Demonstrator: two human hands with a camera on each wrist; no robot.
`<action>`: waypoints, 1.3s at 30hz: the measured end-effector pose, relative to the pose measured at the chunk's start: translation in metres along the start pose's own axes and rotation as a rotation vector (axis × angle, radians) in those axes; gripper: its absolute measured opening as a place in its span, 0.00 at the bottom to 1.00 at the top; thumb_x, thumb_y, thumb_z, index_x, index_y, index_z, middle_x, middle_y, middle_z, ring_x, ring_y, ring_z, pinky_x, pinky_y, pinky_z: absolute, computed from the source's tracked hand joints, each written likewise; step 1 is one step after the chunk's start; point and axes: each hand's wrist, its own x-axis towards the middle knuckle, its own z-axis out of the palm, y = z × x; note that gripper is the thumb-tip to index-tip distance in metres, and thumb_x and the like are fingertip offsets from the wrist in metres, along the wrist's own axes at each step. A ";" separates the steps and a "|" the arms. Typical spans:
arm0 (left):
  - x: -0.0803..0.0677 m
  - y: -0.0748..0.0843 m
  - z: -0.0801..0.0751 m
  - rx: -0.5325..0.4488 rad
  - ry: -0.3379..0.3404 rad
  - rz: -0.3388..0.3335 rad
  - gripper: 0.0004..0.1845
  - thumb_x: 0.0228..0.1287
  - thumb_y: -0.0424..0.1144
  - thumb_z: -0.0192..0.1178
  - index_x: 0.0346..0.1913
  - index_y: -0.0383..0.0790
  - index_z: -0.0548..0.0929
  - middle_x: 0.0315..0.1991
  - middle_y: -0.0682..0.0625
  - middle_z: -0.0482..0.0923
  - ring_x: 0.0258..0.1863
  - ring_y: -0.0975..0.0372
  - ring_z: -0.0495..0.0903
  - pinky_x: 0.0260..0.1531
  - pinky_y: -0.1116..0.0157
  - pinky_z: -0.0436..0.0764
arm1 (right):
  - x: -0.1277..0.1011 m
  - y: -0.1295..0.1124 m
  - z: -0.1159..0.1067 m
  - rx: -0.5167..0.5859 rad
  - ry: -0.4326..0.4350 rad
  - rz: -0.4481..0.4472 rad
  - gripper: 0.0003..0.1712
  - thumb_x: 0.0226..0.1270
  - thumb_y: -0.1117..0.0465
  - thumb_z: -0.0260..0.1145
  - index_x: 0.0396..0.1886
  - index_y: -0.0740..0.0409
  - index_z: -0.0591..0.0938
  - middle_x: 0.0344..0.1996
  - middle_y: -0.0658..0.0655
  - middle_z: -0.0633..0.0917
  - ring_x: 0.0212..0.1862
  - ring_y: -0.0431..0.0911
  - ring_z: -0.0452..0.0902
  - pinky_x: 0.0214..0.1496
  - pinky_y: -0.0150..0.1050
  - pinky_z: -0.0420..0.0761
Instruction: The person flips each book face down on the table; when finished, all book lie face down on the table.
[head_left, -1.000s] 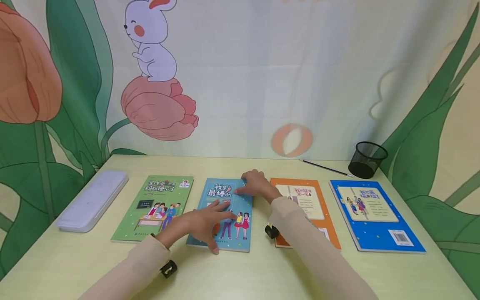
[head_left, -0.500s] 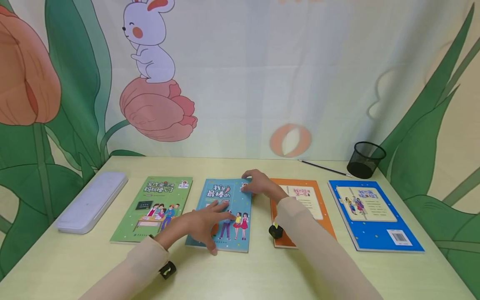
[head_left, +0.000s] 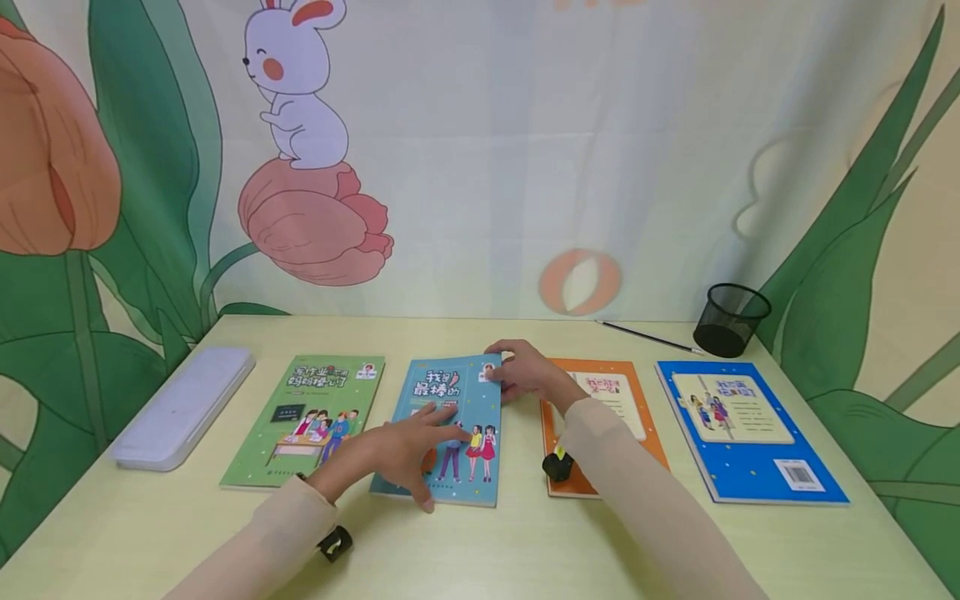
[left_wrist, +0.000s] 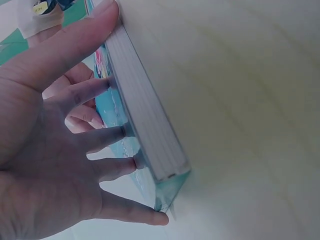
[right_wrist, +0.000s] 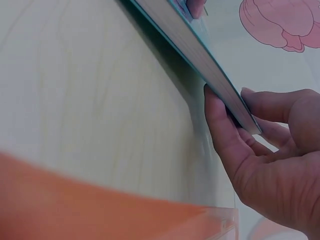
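A light-blue book [head_left: 476,407] lies in the middle of the table. My left hand [head_left: 401,454] rests on its lower left part with fingers spread and fairly straight. In the left wrist view, the fingertips touch the cover beside the white page edge [left_wrist: 142,100], the thumb near one end. At the far right corner my right hand [head_left: 528,371] pinches the book. The right wrist view has the thumb on top and fingers [right_wrist: 217,112] underneath, with that edge of the book [right_wrist: 197,62] tilted up off the table.
A green book [head_left: 315,400] lies to the left, beyond it a pale pencil case [head_left: 183,408]. To the right are an orange book [head_left: 641,408], partly under my right sleeve, and a blue book [head_left: 750,467]. A pencil [head_left: 648,336] and a black mesh cup [head_left: 732,321] are at the back.
My right hand has shifted slightly right and now pinches the light-blue book's far right corner, which has risen a little. My left hand stays in place on the book.
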 end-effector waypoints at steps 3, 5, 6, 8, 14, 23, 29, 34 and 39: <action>0.000 0.000 0.001 -0.006 0.007 0.005 0.50 0.45 0.46 0.81 0.73 0.52 0.67 0.81 0.42 0.45 0.79 0.38 0.41 0.68 0.32 0.59 | -0.001 0.001 -0.001 0.019 0.001 -0.002 0.26 0.71 0.68 0.63 0.67 0.58 0.72 0.47 0.66 0.84 0.34 0.51 0.88 0.39 0.45 0.88; 0.000 0.000 0.002 -0.008 0.013 0.007 0.51 0.45 0.46 0.81 0.74 0.52 0.66 0.82 0.42 0.45 0.79 0.38 0.41 0.68 0.32 0.59 | -0.001 0.002 -0.001 0.032 0.001 -0.011 0.26 0.71 0.68 0.63 0.67 0.58 0.72 0.46 0.66 0.85 0.34 0.52 0.88 0.39 0.46 0.88; 0.000 0.001 0.002 -0.010 0.016 0.005 0.51 0.44 0.46 0.81 0.74 0.53 0.66 0.82 0.42 0.44 0.79 0.38 0.41 0.68 0.32 0.60 | 0.000 0.003 -0.001 0.038 0.001 -0.018 0.26 0.71 0.68 0.63 0.67 0.58 0.72 0.46 0.66 0.85 0.34 0.52 0.88 0.39 0.46 0.88; 0.000 0.001 0.003 -0.012 0.023 0.001 0.52 0.44 0.46 0.81 0.75 0.54 0.65 0.82 0.43 0.44 0.80 0.38 0.41 0.68 0.33 0.60 | -0.001 0.003 -0.002 0.058 0.002 -0.023 0.26 0.70 0.69 0.63 0.67 0.58 0.73 0.46 0.66 0.85 0.34 0.52 0.88 0.39 0.46 0.88; -0.002 0.005 0.002 -0.035 0.055 -0.002 0.54 0.44 0.48 0.81 0.76 0.56 0.62 0.82 0.41 0.43 0.79 0.38 0.44 0.68 0.35 0.63 | -0.006 -0.002 -0.005 0.075 0.023 -0.041 0.26 0.69 0.67 0.65 0.66 0.56 0.73 0.47 0.66 0.86 0.36 0.52 0.88 0.40 0.46 0.88; -0.004 0.006 -0.006 -0.065 0.130 0.044 0.57 0.47 0.47 0.80 0.79 0.56 0.57 0.81 0.40 0.42 0.79 0.40 0.48 0.67 0.40 0.69 | -0.014 -0.013 -0.019 0.158 0.058 -0.110 0.28 0.70 0.66 0.66 0.68 0.57 0.72 0.46 0.64 0.85 0.36 0.49 0.88 0.43 0.46 0.88; -0.002 0.011 -0.009 -0.091 0.207 0.081 0.59 0.47 0.48 0.80 0.80 0.60 0.52 0.82 0.41 0.40 0.79 0.41 0.48 0.68 0.41 0.68 | -0.022 -0.025 -0.026 0.241 0.053 -0.177 0.26 0.70 0.66 0.65 0.67 0.59 0.73 0.43 0.61 0.84 0.35 0.49 0.88 0.42 0.45 0.88; 0.001 0.017 -0.007 -0.083 0.301 0.176 0.62 0.45 0.51 0.81 0.80 0.61 0.50 0.81 0.40 0.42 0.78 0.41 0.50 0.68 0.40 0.67 | -0.029 -0.035 -0.029 0.292 0.066 -0.202 0.25 0.70 0.68 0.64 0.66 0.62 0.73 0.38 0.57 0.83 0.32 0.47 0.87 0.38 0.41 0.88; 0.003 0.021 -0.003 -0.047 0.388 0.245 0.63 0.43 0.51 0.82 0.80 0.61 0.52 0.81 0.41 0.42 0.78 0.40 0.50 0.66 0.40 0.70 | -0.035 -0.044 -0.034 0.303 0.088 -0.223 0.26 0.71 0.68 0.63 0.67 0.62 0.71 0.39 0.58 0.81 0.31 0.46 0.87 0.36 0.39 0.88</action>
